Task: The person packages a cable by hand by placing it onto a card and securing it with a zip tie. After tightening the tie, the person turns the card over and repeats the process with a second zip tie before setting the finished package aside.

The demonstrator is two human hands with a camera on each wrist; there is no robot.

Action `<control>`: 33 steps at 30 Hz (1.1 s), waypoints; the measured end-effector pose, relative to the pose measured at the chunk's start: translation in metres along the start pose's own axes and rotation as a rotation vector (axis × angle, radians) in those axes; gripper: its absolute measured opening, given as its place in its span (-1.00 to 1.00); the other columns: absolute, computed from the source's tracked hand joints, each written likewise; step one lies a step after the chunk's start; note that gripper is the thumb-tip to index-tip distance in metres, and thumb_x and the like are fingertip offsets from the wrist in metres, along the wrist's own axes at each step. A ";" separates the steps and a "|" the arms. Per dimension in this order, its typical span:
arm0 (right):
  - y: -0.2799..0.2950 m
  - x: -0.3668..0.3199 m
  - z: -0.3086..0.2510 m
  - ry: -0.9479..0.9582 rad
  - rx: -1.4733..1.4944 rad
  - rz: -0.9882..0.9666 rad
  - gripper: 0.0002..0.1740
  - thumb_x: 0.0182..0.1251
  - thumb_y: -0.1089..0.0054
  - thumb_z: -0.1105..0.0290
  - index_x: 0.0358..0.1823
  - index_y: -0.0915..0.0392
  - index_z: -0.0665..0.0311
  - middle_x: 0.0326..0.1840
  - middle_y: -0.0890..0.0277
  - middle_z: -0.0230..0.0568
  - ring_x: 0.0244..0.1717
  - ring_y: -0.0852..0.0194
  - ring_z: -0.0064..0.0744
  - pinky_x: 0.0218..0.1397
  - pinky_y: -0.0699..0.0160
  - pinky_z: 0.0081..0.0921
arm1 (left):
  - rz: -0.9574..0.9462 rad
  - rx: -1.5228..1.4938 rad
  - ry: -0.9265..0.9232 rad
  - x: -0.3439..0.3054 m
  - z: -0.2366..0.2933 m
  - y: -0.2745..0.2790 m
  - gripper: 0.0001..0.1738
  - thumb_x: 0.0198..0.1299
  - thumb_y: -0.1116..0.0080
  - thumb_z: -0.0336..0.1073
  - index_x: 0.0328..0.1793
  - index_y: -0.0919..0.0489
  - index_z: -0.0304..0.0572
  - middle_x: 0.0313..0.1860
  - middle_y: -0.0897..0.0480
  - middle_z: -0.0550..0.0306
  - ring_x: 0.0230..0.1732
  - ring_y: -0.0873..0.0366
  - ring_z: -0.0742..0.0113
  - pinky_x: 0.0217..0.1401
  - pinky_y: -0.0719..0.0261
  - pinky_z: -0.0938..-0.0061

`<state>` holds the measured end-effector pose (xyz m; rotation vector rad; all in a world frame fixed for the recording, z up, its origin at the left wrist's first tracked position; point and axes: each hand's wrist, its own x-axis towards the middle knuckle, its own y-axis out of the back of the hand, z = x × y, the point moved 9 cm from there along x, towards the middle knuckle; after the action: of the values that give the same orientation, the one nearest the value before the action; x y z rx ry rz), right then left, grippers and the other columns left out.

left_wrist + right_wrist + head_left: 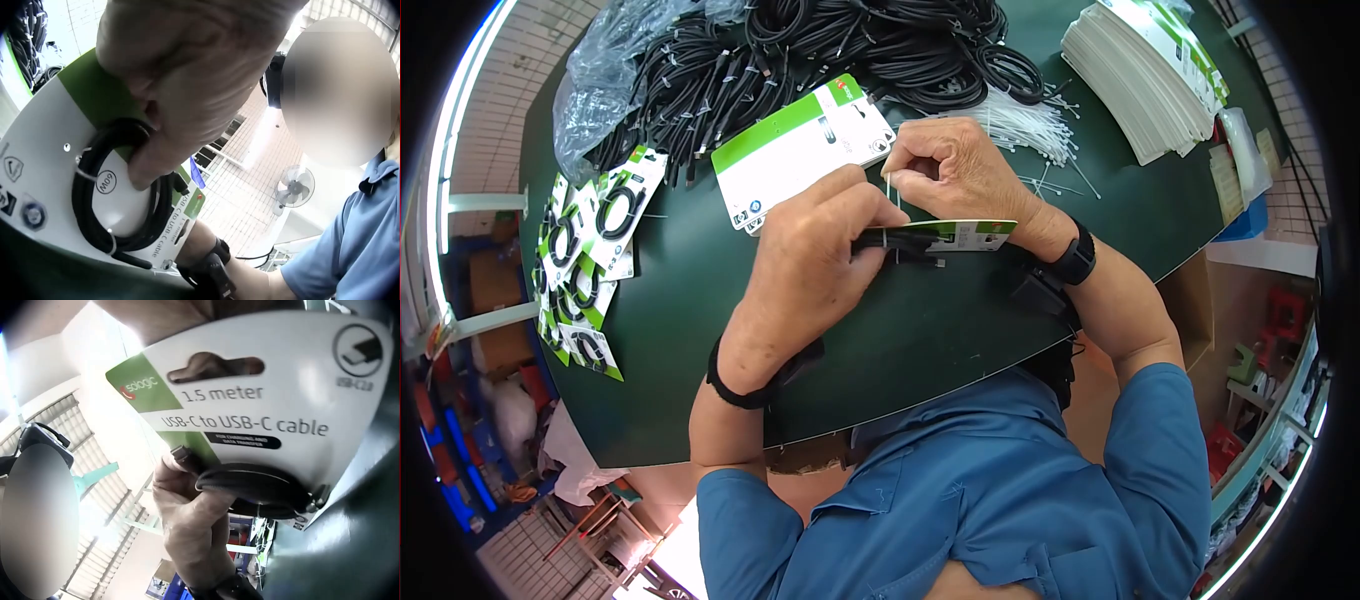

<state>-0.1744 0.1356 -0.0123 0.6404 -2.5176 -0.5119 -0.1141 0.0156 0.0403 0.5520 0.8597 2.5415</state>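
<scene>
My left hand (805, 255) grips a white and green packaging card (980, 236) with a coiled black cable (81, 197) lying against its face. In the left wrist view, the thumb presses inside the coil, and thin white ties (85, 174) cross the cable at two places. The card's print in the right wrist view reads 1.5 meter USB-C to USB-C cable. My right hand (970, 165), just behind the card, pinches a thin white cable tie (891, 195) between thumb and curled forefinger. The tie runs down toward the left fingertips.
More blank-faced cards (785, 150) lie just beyond the hands. Finished-looking carded cables (615, 210) are heaped at left. Black cables (870, 50) and a clear plastic bag (600, 90) fill the back. Loose white ties (1025, 125) and a card stack (1140, 85) lie at right.
</scene>
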 end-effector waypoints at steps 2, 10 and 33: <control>-0.004 -0.001 0.008 -0.113 0.084 -0.059 -0.96 0.24 -0.27 0.55 -0.33 -0.68 0.36 -0.45 -0.59 -0.35 -0.38 -0.51 -0.64 -0.32 -0.48 -0.59 | 0.019 0.172 -0.021 0.000 0.003 -0.002 -0.72 -0.05 -0.47 -0.65 -0.18 -0.72 -0.32 -0.33 -0.62 0.07 -0.22 -0.68 0.25 -0.16 -0.59 0.43; 0.015 -0.005 0.040 -0.457 0.618 0.051 -0.88 0.47 -0.27 0.46 -0.11 -0.68 0.39 -0.24 -0.69 -0.33 -0.30 -0.61 -0.66 -0.26 -0.56 -0.66 | 0.257 -0.110 0.105 -0.001 -0.020 0.024 -0.66 0.02 -0.43 -0.67 -0.05 -0.70 -0.30 -0.25 -0.69 0.11 -0.28 -0.70 0.28 -0.19 -0.64 0.38; -0.002 -0.007 0.002 -0.311 0.697 -0.023 -0.54 0.57 -0.35 0.19 0.28 -0.63 0.41 0.12 -0.74 -0.23 0.06 -0.66 -0.54 0.14 -0.70 -0.49 | 0.460 -1.156 0.304 -0.005 -0.080 -0.002 -0.78 0.49 -0.36 -0.29 0.08 -0.67 -0.29 -0.05 -0.78 0.13 -0.11 -0.70 0.52 0.07 -0.70 0.54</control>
<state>-0.1698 0.1376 -0.0177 0.8852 -2.9865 0.3169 -0.1475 -0.0238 -0.0210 -0.0380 -0.7951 2.9808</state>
